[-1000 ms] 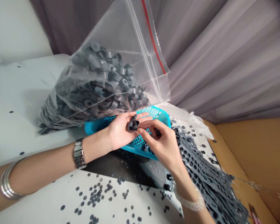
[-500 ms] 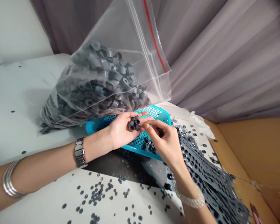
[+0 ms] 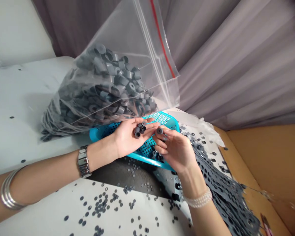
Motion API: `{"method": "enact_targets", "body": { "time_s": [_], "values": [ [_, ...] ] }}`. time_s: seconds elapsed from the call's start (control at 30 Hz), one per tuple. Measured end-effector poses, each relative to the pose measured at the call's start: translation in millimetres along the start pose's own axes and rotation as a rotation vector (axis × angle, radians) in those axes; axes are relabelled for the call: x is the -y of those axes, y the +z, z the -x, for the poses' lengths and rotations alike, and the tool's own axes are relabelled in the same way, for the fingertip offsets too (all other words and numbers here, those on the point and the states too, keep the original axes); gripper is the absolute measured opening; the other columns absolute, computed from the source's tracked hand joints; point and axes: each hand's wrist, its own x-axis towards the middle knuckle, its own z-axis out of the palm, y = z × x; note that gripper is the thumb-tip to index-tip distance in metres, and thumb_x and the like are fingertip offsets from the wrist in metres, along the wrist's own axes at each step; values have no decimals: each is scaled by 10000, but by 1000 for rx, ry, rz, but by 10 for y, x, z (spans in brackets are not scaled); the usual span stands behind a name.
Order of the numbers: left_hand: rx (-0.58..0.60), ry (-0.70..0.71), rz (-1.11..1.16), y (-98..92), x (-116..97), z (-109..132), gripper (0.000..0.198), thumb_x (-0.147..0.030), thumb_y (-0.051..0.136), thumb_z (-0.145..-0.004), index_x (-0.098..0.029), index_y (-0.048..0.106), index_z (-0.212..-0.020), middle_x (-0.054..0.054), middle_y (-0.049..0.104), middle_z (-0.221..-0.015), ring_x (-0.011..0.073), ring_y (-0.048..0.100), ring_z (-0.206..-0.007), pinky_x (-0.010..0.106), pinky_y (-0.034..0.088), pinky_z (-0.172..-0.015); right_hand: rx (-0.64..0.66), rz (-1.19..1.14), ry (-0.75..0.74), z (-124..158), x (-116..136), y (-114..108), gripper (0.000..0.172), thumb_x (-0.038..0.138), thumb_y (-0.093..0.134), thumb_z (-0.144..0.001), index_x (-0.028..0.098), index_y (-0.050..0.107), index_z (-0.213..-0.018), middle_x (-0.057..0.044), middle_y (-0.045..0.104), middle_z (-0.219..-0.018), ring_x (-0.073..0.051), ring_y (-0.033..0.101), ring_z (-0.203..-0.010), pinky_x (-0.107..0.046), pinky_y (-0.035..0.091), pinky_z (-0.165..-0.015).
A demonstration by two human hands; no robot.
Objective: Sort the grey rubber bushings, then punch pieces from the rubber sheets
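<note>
pinching one grey cap (image 3: 159, 131), end toward me, my right hand (image 3: 175, 146) hangs over the right end of the blue basket (image 3: 147, 160). leftward, loose caps (image 3: 137, 132) lie on my flat left hand (image 3: 126, 137).

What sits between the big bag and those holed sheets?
In the head view, the basket lies between the bag and the sheets, with the left hand and right hand seen over it.

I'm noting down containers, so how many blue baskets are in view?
1: the blue basket under the left hand and right hand, beside the clear zip bag. Another could be hidden behind the bag.
</note>
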Motion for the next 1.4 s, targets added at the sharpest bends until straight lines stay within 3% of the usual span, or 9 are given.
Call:
{"method": "enact_targets", "body": {
  "time_s": [0.13, 0.3, 0.43, 0.8, 0.9, 0.97, 1.07, 1.2, 1.4],
  "values": [
    [0, -16, 14, -9, 3, 2, 375, -95, 375, -860, -6, 542, -1183, 210, 686, -1009, 230, 682, -930, 291, 563, -768, -1, -148, 42, 6, 27, -13, 24, 198, 559, -686, 176, 557, -697, 11, 390, -667, -92, 209, -509, -204, 222, -394],
    [-1, -23, 27, -14, -1, -2, 373, -103, 382, -860, -21, 537, -1189, 220, 672, -1063, 243, 666, -994, 304, 555, -818, 43, -209, 46, -4, 22, -21, 56, 207, 515, -681, 190, 477, -643, 8, 361, -659, -104, 313, -535, -193, 288, -394],
    [-4, -11, 9, 2, 8, 12, 395, -114, 382, -865, -13, 508, -1225, 239, 647, -1123, 252, 643, -1052, 319, 526, -890, 33, -265, 14, -14, 17, -21, 150, 213, 511, -724, 192, 409, -616, 17, 356, -634, -86, 303, -509, -156, 244, -370],
    [-6, -5, -17, 20, 28, 21, 467, -135, 383, -865, -24, 443, -1315, 211, 646, -1157, 221, 646, -1046, 315, 487, -943, -65, -124, -70, -39, -17, -24, 108, 142, 487, -630, 201, 486, -719, 39, 400, -569, -73, 220, -428, -193, 145, -382],
    [1, -8, -23, 12, 29, 6, 464, -142, 374, -863, -6, 455, -1299, 212, 660, -1121, 221, 654, -1018, 314, 497, -918, -92, -53, -14, -51, -43, -17, 35, 217, 523, -716, 193, 517, -741, 56, 377, -544, -64, 182, -421, -198, 109, -380],
    [12, -4, -31, -2, 29, -2, 456, -146, 370, -868, -1, 462, -1291, 206, 667, -1103, 219, 657, -1000, 314, 504, -897, -100, 46, -20, -59, -79, -14, 114, 285, 556, -778, 195, 511, -724, 77, 324, -523, -60, 146, -423, -202, 88, -382],
    [39, -17, -65, -19, 21, 1, 436, -161, 362, -882, -12, 490, -1272, 193, 673, -1083, 211, 662, -955, 305, 512, -844, -158, 349, -159, -57, -135, 5, 168, 331, 628, -798, 197, 541, -744, 91, 319, -513, -56, 144, -426, -215, 99, -391],
    [81, -47, -118, 7, 8, 35, 433, -174, 341, -896, -18, 517, -1260, 194, 669, -1068, 205, 656, -924, 291, 507, -784, -243, 787, -326, -32, -159, 61, 178, 344, 662, -793, 169, 628, -791, 68, 384, -513, -72, 247, -463, -237, 166, -430],
    [84, -67, -104, 48, 14, 51, 452, -176, 324, -896, 11, 505, -1265, 184, 676, -991, 192, 651, -830, 298, 501, -784, -238, 775, -328, -41, -172, 26, 200, 365, 644, -812, 168, 650, -785, 54, 438, -545, -66, 279, -457, -235, 189, -424]
  ]
}}
